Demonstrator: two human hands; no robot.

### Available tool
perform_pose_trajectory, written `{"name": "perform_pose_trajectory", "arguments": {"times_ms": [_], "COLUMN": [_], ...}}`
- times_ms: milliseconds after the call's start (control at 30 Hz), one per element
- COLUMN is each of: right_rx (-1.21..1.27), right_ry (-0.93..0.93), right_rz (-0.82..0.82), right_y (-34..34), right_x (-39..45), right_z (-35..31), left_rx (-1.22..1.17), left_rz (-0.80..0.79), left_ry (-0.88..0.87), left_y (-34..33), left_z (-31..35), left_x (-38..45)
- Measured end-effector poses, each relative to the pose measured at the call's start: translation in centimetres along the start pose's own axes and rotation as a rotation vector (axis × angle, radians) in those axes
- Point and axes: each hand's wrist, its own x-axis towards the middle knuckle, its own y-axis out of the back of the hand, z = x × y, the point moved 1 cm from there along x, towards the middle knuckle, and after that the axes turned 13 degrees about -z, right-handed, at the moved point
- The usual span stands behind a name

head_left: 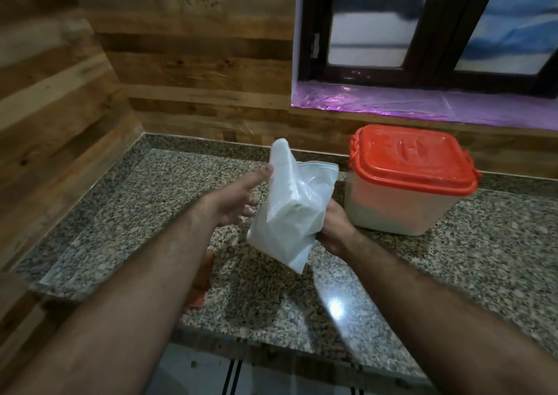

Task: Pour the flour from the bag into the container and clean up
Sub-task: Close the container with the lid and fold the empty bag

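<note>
I am at the handling stage, before any pouring, as I judge it. My right hand (333,228) holds a clear plastic bag (290,210) of white flour from behind and below, its fingers curled round the lower half; most of that hand is hidden by the bag. My left hand (238,200) is open, its fingers straight, one fingertip touching the bag's upper left edge. The bag is lifted above the speckled granite tabletop (271,289), tilted, its crumpled top pointing up; I cannot tell whether the mouth is sealed.

Just to the right of the bag, near the back wall, stands the container (395,210), a translucent square tub. Its orange lid (410,159) is on, seemingly clipped at the sides. A pale layer shows through the lower wall, probably flour already inside.

Next, I judge, the lid must come off first, which needs a free hand, then the bag's mouth opened and aimed over the tub.
</note>
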Motion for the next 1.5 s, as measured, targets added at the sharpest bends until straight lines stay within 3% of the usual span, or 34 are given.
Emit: {"name": "perform_pose_trajectory", "arguments": {"times_ms": [133, 400, 533, 667, 933, 1067, 1167, 1233, 1333, 1400, 1500], "right_rx": [-0.058, 0.253, 0.289, 0.128, 0.104, 0.182, 0.45, 0.604, 0.444, 0.357, 0.433], "right_ry": [-0.051, -0.07, -0.213, -0.251, -0.217, -0.184, -0.097, -0.031, 0.008, 0.01, 0.026], "right_rz": [-0.026, -0.024, -0.171, -0.354, -0.205, -0.159, -0.293, -0.4, -0.513, -0.397, -0.095], "right_y": [-1.0, 0.3, 0.6, 1.2, 0.7, -0.5, -0.9, -0.8, -1.2, -2.4, -3.8], "right_x": [-0.2, -0.1, -0.7, -1.0, -1.2, -1.0, -1.2, -1.4, -0.9, -0.4, -0.1], "right_z": [-0.3, -0.5, -0.7, -0.5, -0.5, -0.8, -1.0, -0.7, 0.4, 0.6, 0.2], "left_rx": [0.013, -0.173, -0.203, -0.126, -0.052, -0.201, -0.401, -0.617, -0.88, -0.972, -0.96], "left_rz": [0.01, 0.069, 0.125, 0.13, -0.071, -0.063, 0.062, 0.037, 0.067, 0.032, 0.002], "left_ry": [0.056, -0.08, -0.083, -0.072, -0.307, -0.344, -0.427, -0.467, -0.428, -0.373, -0.322], "left_y": [-1.9, -1.1, -1.2, -1.1, -0.4, 0.0, -0.2, 0.3, 0.1, -1.6, -4.1], "left_z": [1.0, -1.4, -2.4, -3.8, -5.8, -6.4, -5.7, -5.5, -5.8, -6.0, -6.3], "left_x": [0.4, 0.5, 0.6, 0.7, 0.0, -0.1, -0.3, 0.2, 1.1, 1.6, 1.7]}}
